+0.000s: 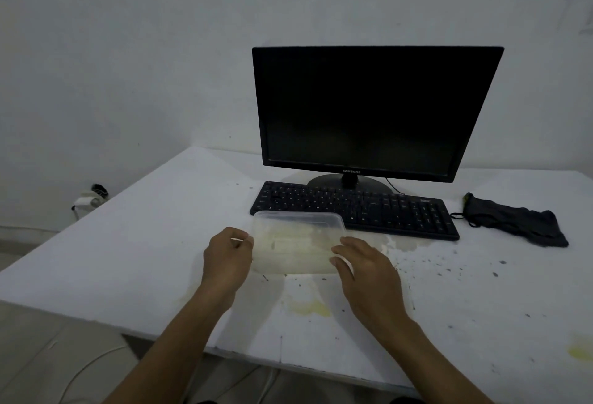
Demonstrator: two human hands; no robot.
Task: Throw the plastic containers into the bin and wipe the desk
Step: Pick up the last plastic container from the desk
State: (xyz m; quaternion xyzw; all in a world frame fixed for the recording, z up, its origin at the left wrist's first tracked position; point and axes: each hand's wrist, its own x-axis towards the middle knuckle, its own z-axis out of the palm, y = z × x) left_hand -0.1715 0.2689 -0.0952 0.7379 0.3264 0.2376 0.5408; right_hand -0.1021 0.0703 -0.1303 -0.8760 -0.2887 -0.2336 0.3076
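Note:
A clear plastic container (296,240) with pale residue inside rests on the white desk (144,243), just in front of the keyboard. My left hand (228,257) grips its left edge with curled fingers. On the container's right edge, my right hand (362,264) has its fingers laid against the rim. The desk around it is stained with yellowish patches (309,307) and dark specks (449,270). No bin is in view.
A black keyboard (356,207) and a black monitor (372,111) stand behind the container. A dark cloth (516,220) lies at the right of the desk. A wall socket with plugs (91,198) sits low at the left. Cables run on the floor below.

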